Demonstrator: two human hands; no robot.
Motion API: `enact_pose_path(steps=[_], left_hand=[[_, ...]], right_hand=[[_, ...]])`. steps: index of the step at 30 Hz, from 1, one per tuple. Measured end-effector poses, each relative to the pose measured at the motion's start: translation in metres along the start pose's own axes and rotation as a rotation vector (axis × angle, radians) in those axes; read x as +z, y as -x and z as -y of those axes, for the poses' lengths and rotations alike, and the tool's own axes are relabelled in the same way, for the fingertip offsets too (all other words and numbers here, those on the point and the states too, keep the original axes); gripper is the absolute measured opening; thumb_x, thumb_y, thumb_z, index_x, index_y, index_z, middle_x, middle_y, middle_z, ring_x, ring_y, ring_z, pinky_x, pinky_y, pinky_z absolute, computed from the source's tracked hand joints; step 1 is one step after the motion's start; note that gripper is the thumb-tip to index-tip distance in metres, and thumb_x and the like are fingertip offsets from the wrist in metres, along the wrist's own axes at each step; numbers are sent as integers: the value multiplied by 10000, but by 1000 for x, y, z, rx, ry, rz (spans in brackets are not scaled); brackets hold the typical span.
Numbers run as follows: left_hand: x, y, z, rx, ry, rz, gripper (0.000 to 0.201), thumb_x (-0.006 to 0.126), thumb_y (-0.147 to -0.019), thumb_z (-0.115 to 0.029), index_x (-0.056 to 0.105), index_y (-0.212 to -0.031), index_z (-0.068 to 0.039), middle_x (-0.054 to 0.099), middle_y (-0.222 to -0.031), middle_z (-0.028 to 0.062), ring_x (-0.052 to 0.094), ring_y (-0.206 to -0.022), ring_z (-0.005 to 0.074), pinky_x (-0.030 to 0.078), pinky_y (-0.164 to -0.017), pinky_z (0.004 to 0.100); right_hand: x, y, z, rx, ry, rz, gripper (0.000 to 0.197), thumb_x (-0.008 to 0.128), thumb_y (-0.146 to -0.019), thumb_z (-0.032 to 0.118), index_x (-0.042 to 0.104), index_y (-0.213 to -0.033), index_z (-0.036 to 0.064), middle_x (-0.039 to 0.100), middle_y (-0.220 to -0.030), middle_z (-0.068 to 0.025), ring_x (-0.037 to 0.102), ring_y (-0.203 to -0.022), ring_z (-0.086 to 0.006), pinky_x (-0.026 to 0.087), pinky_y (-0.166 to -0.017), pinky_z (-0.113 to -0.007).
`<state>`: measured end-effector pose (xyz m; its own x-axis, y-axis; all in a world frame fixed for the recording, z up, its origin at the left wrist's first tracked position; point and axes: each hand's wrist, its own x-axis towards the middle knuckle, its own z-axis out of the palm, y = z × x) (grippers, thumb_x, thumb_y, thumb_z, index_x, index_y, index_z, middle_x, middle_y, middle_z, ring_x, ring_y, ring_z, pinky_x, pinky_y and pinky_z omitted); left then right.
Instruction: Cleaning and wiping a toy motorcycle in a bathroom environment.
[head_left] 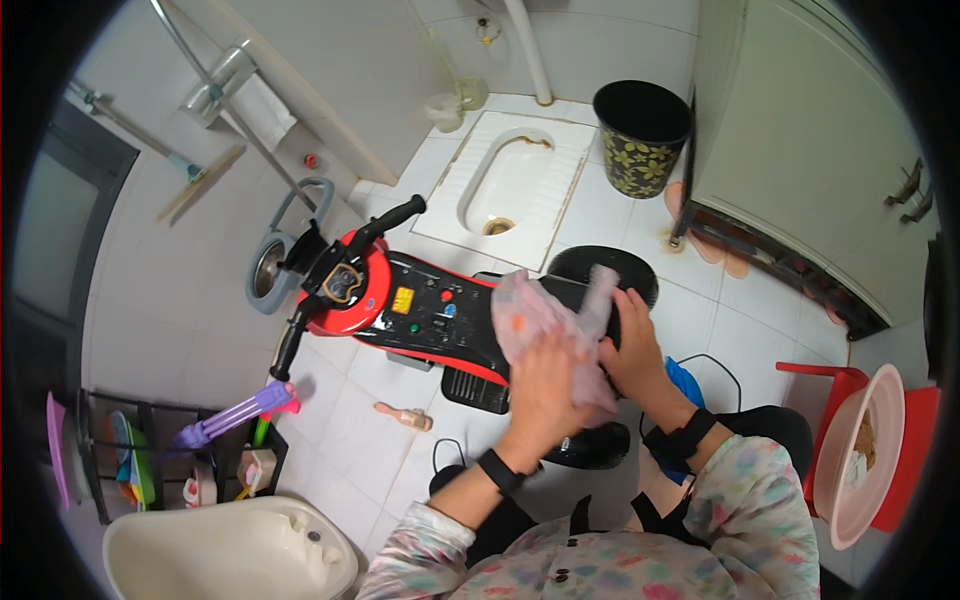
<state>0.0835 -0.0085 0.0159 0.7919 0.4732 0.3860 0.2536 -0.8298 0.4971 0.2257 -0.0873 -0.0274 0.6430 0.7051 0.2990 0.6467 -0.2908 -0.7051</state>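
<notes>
A thin pale pink cloth (522, 312) lies bunched over the black seat end of a red and black children's ride-on motorbike (430, 292). My left hand (548, 392) presses down on the cloth and grips it, its fingers slightly blurred. Close on the right, my right hand (634, 350) holds the cloth's other side, where one end sticks up beside the fingers. The bike's handlebar (345, 280) points away to the left. Black wheels (605, 270) show on both sides of the seat, and the cloth hides part of the seat.
A squat toilet (575, 150) is set in the white tiled floor ahead, beside a patterned black bin (645, 140). A wooden-handled brush (403, 416) lies on the floor. Left are a rack (100, 440) and a cream baby bathtub (230, 510); right, a pink basin (895, 440) on a red stool (830, 375).
</notes>
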Motion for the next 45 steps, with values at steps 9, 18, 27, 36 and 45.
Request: enact_pose_path(steps=[9, 18, 27, 36, 45], left_hand=[[-28, -44, 102, -266, -316, -78, 445, 693, -606, -139, 544, -1015, -44, 565, -989, 154, 520, -991, 352, 393, -900, 463], [11, 6, -2, -184, -67, -167, 543, 711, -581, -230, 519, -1066, -78, 533, -1077, 130, 496, -1010, 324, 383, -899, 486], [-13, -28, 89, -335, -348, -268, 468, 693, -594, -198, 530, -1014, -68, 530, -947, 122, 496, -954, 343, 382, -865, 481], [-5, 14, 41, -90, -97, -224, 512, 722, -565, -169, 520, -1019, -48, 544, -980, 136, 517, -904, 332, 418, -782, 428], [-14, 1, 80, -145, -138, -221, 542, 725, -551, -158, 514, -1038, -46, 527, -929, 139, 510, -856, 348, 433, -729, 439]], right_hand=[[-8, -7, 10, 7, -65, 144, 677, 562, -757, 146, 311, -1377, 39, 294, -1383, -301, 349, -1245, -456, 314, -1044, -449], [-19, -11, -3, 45, -39, 127, 654, 527, -738, 109, 333, -1354, 7, 311, -1376, -304, 324, -1279, -442, 286, -1069, -423], [-10, -10, 7, 27, -139, 208, 653, 504, -755, 106, 310, -1369, 4, 271, -1416, -284, 252, -1343, -402, 215, -1107, -404], [-20, -15, -7, 66, -113, 243, 673, 510, -756, 114, 294, -1389, 42, 234, -1446, -267, 227, -1362, -392, 206, -1110, -390], [-27, -20, 8, 60, 85, 379, 827, 597, -757, 133, 138, -1437, 26, 173, -1415, -372, 272, -1300, -488, 330, -1041, -431]])
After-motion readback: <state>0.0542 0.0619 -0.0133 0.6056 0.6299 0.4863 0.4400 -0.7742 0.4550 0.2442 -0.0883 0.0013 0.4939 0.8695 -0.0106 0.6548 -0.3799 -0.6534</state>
